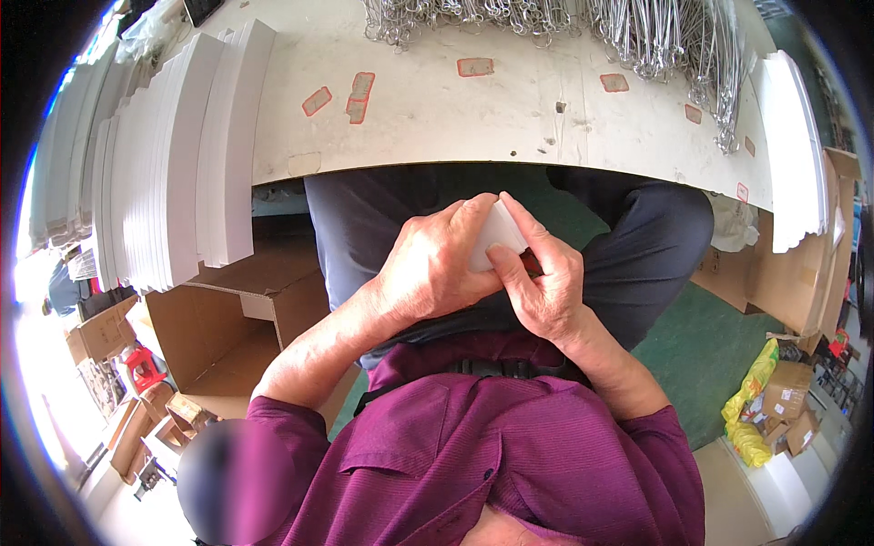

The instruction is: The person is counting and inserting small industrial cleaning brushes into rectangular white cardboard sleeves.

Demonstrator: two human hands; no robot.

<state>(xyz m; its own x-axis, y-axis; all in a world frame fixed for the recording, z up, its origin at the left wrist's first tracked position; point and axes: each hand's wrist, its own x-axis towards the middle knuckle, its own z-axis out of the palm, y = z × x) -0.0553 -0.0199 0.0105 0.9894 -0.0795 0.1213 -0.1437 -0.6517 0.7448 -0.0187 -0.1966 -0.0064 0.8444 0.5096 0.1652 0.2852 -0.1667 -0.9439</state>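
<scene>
Both hands meet over my lap, in front of the table's near edge, around a small white flat-sided piece [499, 237] that looks like folded card. My left hand [435, 259] wraps its left side, fingers pressed along the far edge. From the other side, my right hand [552, 284] pinches it, thumb on the near face and index finger along the right edge. The fingers cover much of the piece, so its full shape is hidden.
On the white table [410, 118], bundles of metal wire hooks [637, 36] lie at the back. Long white card strips [164, 164] stack at left, more white sheets [787, 146] at right. An open cardboard box [228, 328] stands below left; a yellow bag [751, 409] lies at right.
</scene>
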